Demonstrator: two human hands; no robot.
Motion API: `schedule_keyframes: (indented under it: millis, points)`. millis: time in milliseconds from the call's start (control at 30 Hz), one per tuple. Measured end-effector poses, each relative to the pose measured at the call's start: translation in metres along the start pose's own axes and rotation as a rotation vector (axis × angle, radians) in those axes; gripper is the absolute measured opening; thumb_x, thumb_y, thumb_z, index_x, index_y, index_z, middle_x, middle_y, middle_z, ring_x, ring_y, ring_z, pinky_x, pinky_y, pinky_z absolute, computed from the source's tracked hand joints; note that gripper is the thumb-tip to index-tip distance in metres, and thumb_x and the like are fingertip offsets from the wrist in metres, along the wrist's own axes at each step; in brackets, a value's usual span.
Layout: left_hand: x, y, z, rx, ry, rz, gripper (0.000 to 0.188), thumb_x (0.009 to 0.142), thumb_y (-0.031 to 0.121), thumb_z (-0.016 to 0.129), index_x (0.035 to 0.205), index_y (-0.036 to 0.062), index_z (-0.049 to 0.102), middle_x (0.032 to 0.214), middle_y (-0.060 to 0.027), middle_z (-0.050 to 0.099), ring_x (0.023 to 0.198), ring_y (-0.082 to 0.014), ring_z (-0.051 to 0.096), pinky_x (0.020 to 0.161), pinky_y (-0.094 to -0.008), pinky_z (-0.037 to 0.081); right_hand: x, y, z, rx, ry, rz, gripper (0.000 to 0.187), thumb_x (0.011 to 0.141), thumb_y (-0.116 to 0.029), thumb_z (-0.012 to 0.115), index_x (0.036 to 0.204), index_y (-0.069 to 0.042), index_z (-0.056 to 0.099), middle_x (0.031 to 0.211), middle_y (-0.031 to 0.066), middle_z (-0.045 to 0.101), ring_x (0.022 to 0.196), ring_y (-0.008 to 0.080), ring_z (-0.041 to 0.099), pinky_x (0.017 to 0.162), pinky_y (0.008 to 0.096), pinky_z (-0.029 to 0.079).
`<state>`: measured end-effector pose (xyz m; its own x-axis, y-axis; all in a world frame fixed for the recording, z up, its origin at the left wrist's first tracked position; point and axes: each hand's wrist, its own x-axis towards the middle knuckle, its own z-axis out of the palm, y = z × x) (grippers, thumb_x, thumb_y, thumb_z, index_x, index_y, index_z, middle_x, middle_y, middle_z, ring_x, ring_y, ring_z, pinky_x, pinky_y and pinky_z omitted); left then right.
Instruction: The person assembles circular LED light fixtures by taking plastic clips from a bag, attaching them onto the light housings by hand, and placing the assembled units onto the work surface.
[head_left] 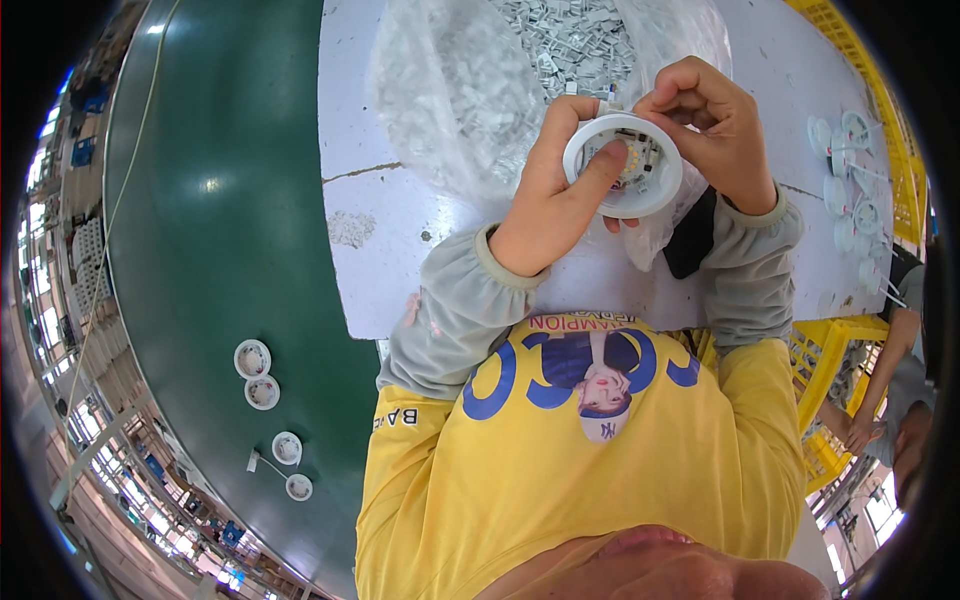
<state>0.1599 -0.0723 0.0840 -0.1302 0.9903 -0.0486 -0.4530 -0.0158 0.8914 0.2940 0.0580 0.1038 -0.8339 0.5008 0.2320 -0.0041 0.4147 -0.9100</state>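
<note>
housing (652, 184), round white plastic, held over pale grey-white table (385, 265) by left hand (562, 200), thumb inside; right hand (718, 122): fingers pinched narrow at upper rim, cannot tell whether holding anything.

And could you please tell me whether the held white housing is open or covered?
Open toward the camera: components show inside the white housing, and the left hand has its thumb within.

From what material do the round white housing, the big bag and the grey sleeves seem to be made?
The round white housing: probably moulded plastic, satin, judging by its smooth, even surface. The big bag: thin plastic film, glossy, as it is see-through and wrinkled. The grey sleeves: likely fabric, mostly matt, with soft, gathered folds.
</note>
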Motion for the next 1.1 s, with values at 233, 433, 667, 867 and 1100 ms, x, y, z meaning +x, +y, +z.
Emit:
schedule_keyframes:
  millis: [233,433,667,867,1100]
  points:
    - [0.0,0.001,0.002,0.019,-0.008,0.003,0.021,0.089,0.009,0.045,0.106,0.0027,0.035,0.08,-0.0116,0.059,0.055,-0.0168,0.06,0.041,-0.0227,0.044,-0.003,0.0,-0.002,0.025,0.009,0.062,0.014,0.079,0.006,0.057,0.089,0.0,0.049,0.083,0.0067,0.06,0.081,0.0111,0.06,0.072,0.0215,0.048]
    - [0.001,0.0,0.002,-0.009,-0.012,-0.017,0.022,0.089,0.012,0.046,0.106,0.0037,0.035,0.08,-0.012,0.059,0.054,-0.0181,0.06,0.041,-0.023,0.044,-0.002,-0.002,-0.002,0.011,0.0,0.007,0.015,0.079,0.007,0.056,0.091,0.001,0.05,0.085,0.0057,0.057,0.082,0.0107,0.059,0.074,0.022,0.048]
    - [0.001,0.001,0.006,0.026,-0.036,0.009,0.021,0.089,0.012,0.045,0.105,0.0038,0.036,0.079,-0.0127,0.059,0.054,-0.0187,0.06,0.04,-0.0227,0.044,-0.008,-0.005,-0.01,0.027,-0.064,0.076,0.013,0.082,0.005,0.053,0.093,0.0,0.05,0.091,0.006,0.056,0.084,0.0101,0.057,0.074,0.0211,0.046]
    - [-0.002,-0.001,0.004,0.033,0.005,0.036,0.021,0.089,0.014,0.045,0.105,0.004,0.035,0.079,-0.0136,0.059,0.054,-0.0187,0.06,0.04,-0.0222,0.044,0.0,-0.008,0.0,0.254,-0.113,0.017,0.022,0.086,-0.015,0.049,0.1,0.003,0.049,0.092,0.0081,0.056,0.086,0.011,0.055,0.076,0.0233,0.043]
    - [-0.002,-0.001,0.01,0.031,0.029,0.031,0.026,0.089,0.015,0.046,0.109,0.0033,0.035,0.077,-0.0093,0.057,0.054,-0.0147,0.057,0.04,-0.0221,0.043,-0.002,-0.012,-0.004,0.277,-0.269,0.043,0.026,0.082,-0.018,0.054,0.097,0.004,0.051,0.086,0.0075,0.055,0.078,0.0114,0.053,0.069,0.0238,0.042]
